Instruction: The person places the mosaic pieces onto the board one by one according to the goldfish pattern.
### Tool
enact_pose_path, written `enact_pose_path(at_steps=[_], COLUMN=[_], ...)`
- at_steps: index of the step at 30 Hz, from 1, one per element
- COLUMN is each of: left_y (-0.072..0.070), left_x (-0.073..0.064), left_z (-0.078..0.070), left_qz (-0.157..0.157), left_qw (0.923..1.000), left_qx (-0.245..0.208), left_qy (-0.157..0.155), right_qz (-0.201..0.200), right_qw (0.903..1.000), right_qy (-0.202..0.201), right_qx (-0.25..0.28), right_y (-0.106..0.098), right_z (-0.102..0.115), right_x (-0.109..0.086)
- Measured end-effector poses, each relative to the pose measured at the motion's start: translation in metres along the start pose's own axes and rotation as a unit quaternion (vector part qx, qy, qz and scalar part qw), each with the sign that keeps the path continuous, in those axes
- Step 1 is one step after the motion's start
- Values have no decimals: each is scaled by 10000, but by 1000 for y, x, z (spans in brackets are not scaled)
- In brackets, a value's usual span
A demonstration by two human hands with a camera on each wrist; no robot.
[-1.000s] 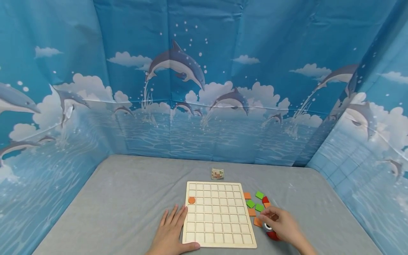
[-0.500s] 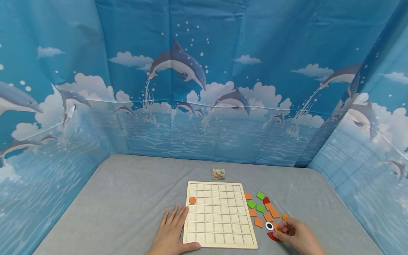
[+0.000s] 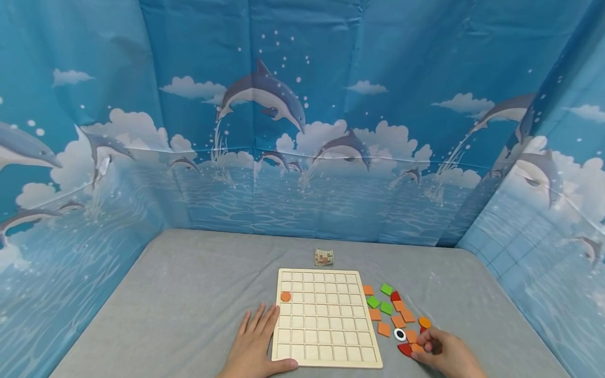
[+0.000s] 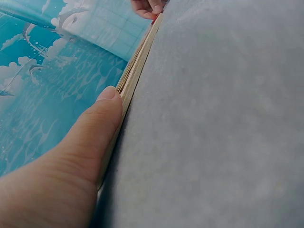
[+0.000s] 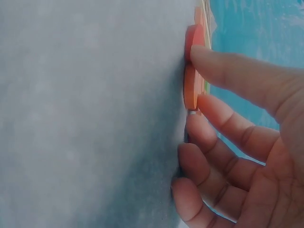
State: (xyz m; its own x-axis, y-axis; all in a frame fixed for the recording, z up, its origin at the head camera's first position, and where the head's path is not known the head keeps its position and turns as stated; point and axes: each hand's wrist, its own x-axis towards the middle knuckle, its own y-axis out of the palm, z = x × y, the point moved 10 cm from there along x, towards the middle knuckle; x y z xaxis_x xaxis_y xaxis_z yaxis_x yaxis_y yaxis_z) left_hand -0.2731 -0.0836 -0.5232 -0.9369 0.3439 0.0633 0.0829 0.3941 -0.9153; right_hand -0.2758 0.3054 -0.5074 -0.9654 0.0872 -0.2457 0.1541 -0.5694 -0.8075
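Observation:
A pale wooden grid board lies on the grey cloth, with an orange round piece in a left-column cell. My left hand rests spread at the board's lower left corner; its thumb lies along the near edge. To the right of the board, my right hand has its thumb and index finger at either end of an orange tile, which lies flat. A red curved piece touches that tile by the thumb. The other right fingers curl loosely beside the cloth.
Several orange tiles and green tiles are scattered right of the board. Among them lie a white-and-black eye piece and a yellow-orange round piece. A small pattern card sits beyond the board. Dolphin-print curtains surround the table.
My right hand has moved right and toward me, off the eye piece and the orange tiles, to the tile beside the red curved piece. My left hand has stayed on the board.

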Motion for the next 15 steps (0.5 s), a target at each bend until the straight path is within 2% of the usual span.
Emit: enact_pose_path(at_steps=[9,15], left_y=[2,1], left_x=[0,0], left_z=[0,1], left_qz=[32,-3], left_qw=[10000,10000], left_qx=[-54,-20], left_qy=[14,9], right_qz=[142,51], right_qw=[9997,9999], right_qy=[134,79], right_qx=[163,102], right_y=[4,4], right_z=[-7,-5], right_x=[2,3])
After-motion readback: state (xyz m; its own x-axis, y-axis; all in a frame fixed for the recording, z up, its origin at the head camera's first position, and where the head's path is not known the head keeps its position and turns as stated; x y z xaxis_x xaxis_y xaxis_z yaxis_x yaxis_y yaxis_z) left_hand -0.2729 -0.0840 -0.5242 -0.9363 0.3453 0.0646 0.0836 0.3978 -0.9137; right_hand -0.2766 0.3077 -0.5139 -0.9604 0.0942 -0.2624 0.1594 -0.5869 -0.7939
